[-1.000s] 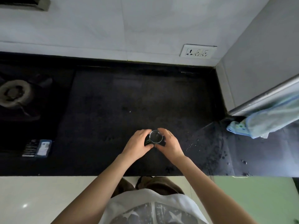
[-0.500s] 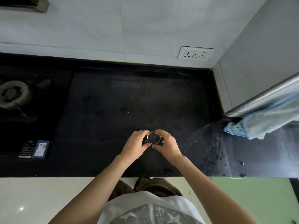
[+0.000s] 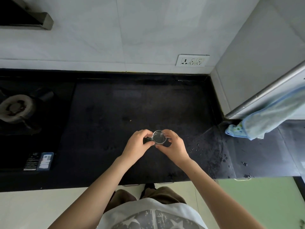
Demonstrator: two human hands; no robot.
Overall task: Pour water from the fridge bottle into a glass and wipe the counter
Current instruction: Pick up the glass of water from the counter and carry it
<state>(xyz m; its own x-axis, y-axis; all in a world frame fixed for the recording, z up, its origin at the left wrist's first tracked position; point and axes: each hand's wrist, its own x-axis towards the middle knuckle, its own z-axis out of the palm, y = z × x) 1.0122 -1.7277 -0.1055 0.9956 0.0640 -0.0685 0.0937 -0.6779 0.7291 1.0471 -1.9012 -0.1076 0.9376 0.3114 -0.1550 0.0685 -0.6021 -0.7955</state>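
glass [image 3: 159, 137] on black counter [image 3: 115, 113], gripped between both curled hands [image 3: 158, 146].

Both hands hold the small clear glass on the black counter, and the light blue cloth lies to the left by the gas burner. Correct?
Not quite. In the head view the light blue cloth hangs on the right, by the counter's corner, not by the gas burner. Both the left hand and right hand do hold the small clear glass on the black counter.

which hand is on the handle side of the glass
The left hand: the glass has a dark handle jutting toward it, while the right hand cups the plain side.
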